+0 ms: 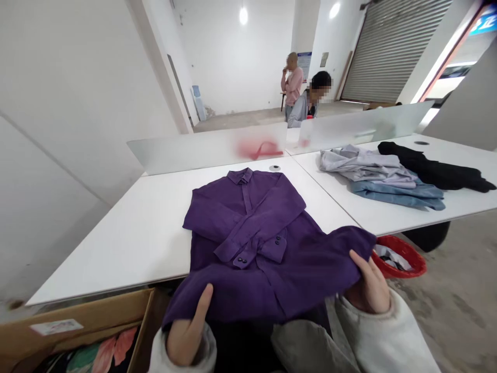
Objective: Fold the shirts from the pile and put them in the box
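Observation:
A purple button shirt lies front up on the white table, collar toward the far side. Its two sleeves are folded across the chest, and dark buttons show on the cuffs. The lower part hangs past the near table edge. My left hand grips the hem at its left corner, thumb on top and fingers hidden beneath the cloth. On the other side my right hand holds the right hem corner, lifted a little, with the thumb on top.
A cardboard box with patterned cloth stands at the lower left. Grey clothes, folded blue cloth and black clothes lie at the right. A red bin is below. Beyond the frosted divider are two people.

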`<move>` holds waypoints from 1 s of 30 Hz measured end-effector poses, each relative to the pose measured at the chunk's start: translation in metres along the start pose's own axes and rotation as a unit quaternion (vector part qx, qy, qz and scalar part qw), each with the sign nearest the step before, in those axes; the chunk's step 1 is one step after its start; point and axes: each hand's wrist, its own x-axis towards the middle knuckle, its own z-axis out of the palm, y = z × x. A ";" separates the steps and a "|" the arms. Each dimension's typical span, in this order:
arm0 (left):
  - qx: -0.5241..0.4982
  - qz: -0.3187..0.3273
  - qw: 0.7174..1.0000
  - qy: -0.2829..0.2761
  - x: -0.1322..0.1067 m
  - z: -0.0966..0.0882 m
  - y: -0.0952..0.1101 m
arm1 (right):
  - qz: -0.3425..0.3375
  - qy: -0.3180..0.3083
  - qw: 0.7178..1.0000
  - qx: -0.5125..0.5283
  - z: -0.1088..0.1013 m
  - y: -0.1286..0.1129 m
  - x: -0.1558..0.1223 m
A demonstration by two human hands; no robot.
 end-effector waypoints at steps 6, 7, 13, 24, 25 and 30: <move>0.098 0.094 0.989 0.051 0.139 -0.010 0.075 | 0.033 -0.026 0.981 0.189 0.115 -0.014 0.097; 0.145 0.095 0.984 0.038 0.166 -0.011 0.086 | 0.028 -0.046 0.978 0.204 0.138 -0.011 0.119; 0.308 0.096 0.947 0.000 0.323 0.022 0.112 | -0.060 -0.182 0.974 -0.118 0.255 0.019 0.234; 0.375 0.086 0.918 -0.097 0.275 0.129 -0.004 | -0.146 -0.365 0.747 -0.537 0.229 0.135 0.226; 0.377 0.087 0.917 -0.094 0.274 0.130 -0.007 | -0.151 -0.371 0.727 -0.558 0.229 0.139 0.229; 0.382 0.079 0.917 -0.087 0.278 0.131 -0.010 | -0.176 -0.379 0.659 -0.625 0.230 0.147 0.237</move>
